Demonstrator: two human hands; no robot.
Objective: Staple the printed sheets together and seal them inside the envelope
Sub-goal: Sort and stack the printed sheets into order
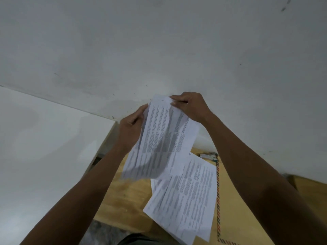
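I hold a few printed sheets up in the air in front of the wall. My left hand grips their left edge near the top. My right hand pinches the top right corner. More printed sheets lie on the wooden table below, partly over a brown envelope with a red and dark striped border. A small silver stapler lies at the far edge of the table, just beyond the envelope.
A white wall rises directly behind the table. A white panel stands to the left of the table. Grey floor shows below the table's near edge.
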